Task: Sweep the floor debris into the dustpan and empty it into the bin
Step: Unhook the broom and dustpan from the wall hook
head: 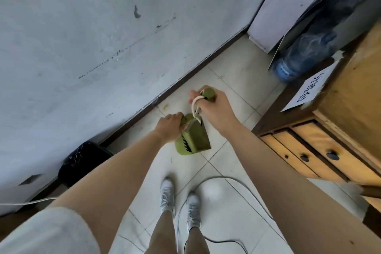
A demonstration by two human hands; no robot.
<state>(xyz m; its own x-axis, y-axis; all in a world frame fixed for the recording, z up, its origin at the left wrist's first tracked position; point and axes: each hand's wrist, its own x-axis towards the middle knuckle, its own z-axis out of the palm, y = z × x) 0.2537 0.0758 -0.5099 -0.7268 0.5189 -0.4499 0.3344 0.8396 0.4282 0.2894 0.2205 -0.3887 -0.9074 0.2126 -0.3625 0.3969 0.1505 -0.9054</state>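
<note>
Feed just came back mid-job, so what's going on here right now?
A person stands on a tiled floor beside the wall. The left hand grips the green dustpan by its upright handle, the pan down at the floor. The right hand grips a second green handle with a white loop, probably the broom's. A yellowish scrap lies near the baseboard. The black bin stands against the wall.
</note>
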